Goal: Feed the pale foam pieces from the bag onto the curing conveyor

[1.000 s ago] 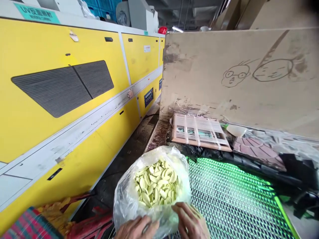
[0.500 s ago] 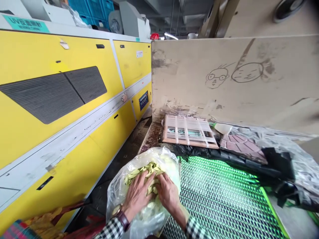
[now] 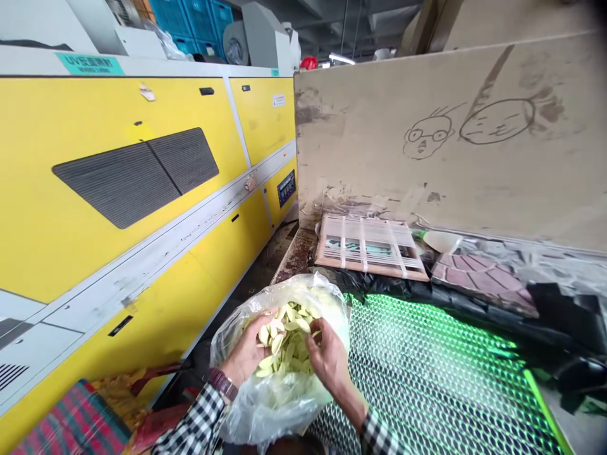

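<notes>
A clear plastic bag [image 3: 270,417] stands wide at its mouth, filled with flat, oval, pale yellow-green pieces [image 3: 294,355]; their kind I cannot make out. Inside the mouth, at the left, my left hand [image 3: 246,354] is cupped palm up with several of these oval pieces [image 3: 276,335] on its palm and fingers. Opposite it, my right hand [image 3: 332,359] has thumb and fingers pinched at the edge of one oval piece [image 3: 303,325]. A strap is around my left wrist, and both sleeves are checked black and white.
Right of the bag lies a green-lit mesh conveyor belt [image 3: 427,360]. Behind it are a strung wooden frame [image 3: 370,246], a pinkish patterned piece [image 3: 484,281] and black plastic [image 3: 554,309]. A cardboard wall [image 3: 360,145] closes the back; a yellow machine [image 3: 175,278] stands left.
Both hands were pressed palm down into the pieces. Now the left has turned up with several pieces on it, and the right has drawn back to pinch one. The view has shifted slightly left.
</notes>
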The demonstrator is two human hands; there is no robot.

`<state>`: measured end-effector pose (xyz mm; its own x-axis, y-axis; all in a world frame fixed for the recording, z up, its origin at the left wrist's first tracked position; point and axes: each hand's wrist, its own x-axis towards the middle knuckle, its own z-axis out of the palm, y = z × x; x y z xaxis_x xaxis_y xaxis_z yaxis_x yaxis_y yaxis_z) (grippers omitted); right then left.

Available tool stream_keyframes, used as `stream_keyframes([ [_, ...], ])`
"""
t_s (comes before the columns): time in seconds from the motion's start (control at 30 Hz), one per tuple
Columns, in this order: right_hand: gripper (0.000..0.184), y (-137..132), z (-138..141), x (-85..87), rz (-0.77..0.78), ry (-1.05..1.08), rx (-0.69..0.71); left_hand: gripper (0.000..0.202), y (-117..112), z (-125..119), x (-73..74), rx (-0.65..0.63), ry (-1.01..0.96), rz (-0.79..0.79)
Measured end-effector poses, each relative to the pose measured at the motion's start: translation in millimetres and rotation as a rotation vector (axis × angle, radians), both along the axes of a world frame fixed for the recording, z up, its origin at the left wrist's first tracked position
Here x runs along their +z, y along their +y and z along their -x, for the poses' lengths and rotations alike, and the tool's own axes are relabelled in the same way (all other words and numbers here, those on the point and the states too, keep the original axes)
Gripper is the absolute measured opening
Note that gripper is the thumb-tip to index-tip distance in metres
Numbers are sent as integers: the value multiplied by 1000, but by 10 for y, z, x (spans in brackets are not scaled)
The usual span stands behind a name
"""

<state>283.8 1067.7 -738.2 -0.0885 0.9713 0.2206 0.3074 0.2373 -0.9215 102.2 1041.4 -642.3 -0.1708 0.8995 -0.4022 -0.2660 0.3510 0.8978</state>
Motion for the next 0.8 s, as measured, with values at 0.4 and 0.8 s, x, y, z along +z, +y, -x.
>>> stream_keyframes([
  [0.4, 34, -391, -41, 187, 55, 137, -46, 46, -20, 82, -97, -2, -170, -8],
  [0.8, 46, -1074, -574, -194, 372, 410, -497, 43, 82, 107, -23, -20, 289, -77],
])
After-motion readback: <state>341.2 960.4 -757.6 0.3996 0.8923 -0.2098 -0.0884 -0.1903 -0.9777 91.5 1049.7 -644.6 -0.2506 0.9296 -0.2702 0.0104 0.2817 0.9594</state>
